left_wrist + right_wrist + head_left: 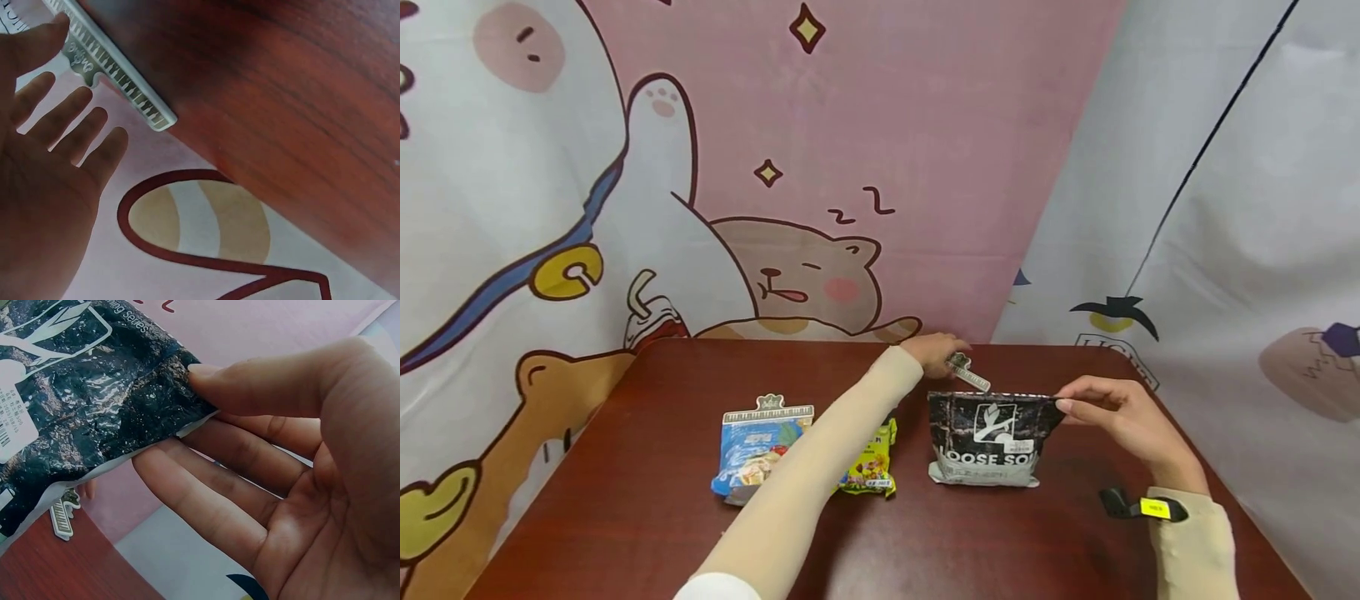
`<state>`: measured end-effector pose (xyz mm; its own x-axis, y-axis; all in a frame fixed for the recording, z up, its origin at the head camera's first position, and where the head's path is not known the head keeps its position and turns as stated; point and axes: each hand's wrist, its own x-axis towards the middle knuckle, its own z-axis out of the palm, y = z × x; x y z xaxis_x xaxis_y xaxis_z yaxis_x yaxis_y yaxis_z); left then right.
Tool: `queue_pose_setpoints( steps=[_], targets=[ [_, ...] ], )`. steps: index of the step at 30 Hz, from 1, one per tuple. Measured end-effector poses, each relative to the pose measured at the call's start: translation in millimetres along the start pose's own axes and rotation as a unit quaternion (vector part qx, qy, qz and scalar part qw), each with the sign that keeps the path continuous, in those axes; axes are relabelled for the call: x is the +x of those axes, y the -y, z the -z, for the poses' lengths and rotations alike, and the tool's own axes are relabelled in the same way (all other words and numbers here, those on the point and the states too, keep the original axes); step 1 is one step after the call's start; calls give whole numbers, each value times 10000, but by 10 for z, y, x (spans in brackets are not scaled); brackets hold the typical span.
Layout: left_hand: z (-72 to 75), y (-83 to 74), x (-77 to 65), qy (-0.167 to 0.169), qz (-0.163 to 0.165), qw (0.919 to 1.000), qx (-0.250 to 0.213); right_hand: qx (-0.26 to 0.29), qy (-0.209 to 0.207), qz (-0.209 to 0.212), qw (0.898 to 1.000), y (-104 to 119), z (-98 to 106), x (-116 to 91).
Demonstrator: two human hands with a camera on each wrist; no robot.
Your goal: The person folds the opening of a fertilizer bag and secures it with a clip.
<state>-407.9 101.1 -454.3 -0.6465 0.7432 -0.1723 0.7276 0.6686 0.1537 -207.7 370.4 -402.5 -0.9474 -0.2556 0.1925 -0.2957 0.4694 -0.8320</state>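
My right hand (1123,417) pinches the upper right corner of a black and grey bag of loose soil (985,442), which stands upright on the table. In the right wrist view the thumb (262,384) lies on the bag's printed front, the fingers behind it. Beyond the bag's top edge, my left hand (934,354) holds a metal clip (970,375) with a piano-key pattern. The left wrist view shows the thumb on the handle of this clip (119,72), its long bar apart from the bag.
Left of the soil bag lies a blue food bag (752,454) with a similar clip (769,408) along its top. A yellow-green packet (872,462) is partly hidden behind my left sleeve (812,475). A cartoon-printed cloth (925,167) hangs behind the dark red table (655,467).
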Motion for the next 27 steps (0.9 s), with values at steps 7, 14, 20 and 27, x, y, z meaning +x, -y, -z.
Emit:
queue_pose_setpoints(
  steps=[7, 14, 20, 27],
  targets=[
    [-90, 4, 126, -24, -28, 9997, 255, 10, -23, -28, 10000, 17, 10, -11],
    [-119, -28, 108, -321, 99, 9986, 407, -13, -9, -52, 10000, 8, 9, -13],
    [-142, -24, 103, -650, 216, 9963, 529, 18, -20, -56, 10000, 9, 8, -15],
    [-153, -6, 103, -772, 396, 9950, 500, -46, -1, -60, 10000, -5, 9, -14]
  ],
)
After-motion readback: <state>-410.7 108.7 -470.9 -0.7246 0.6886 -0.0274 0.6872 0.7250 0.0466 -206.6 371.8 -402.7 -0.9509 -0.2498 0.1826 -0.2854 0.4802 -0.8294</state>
